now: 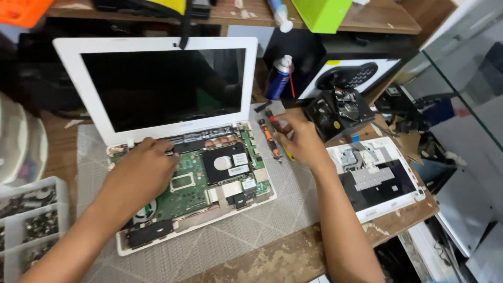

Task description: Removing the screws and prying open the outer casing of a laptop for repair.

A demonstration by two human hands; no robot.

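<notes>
An opened white laptop (157, 84) stands on a grey mat, its dark screen upright and its base uncovered, showing a green circuit board (191, 181) and a black drive (225, 162). My left hand (146, 167) rests palm-down on the board near the hinge, fingers slightly curled, holding nothing visible. My right hand (301, 141) hovers at the laptop's right, fingers touching a yellow-handled tool beside an orange-and-black screwdriver (268, 137); whether it grips either I cannot tell.
The removed white keyboard cover (377, 178) lies upside down at the right. A blue spray can (277, 78), a black power supply unit (338, 112) and a small safe (356, 73) stand behind. A clear compartment box of screws (31, 220) sits left. A glass panel (471, 105) stands far right.
</notes>
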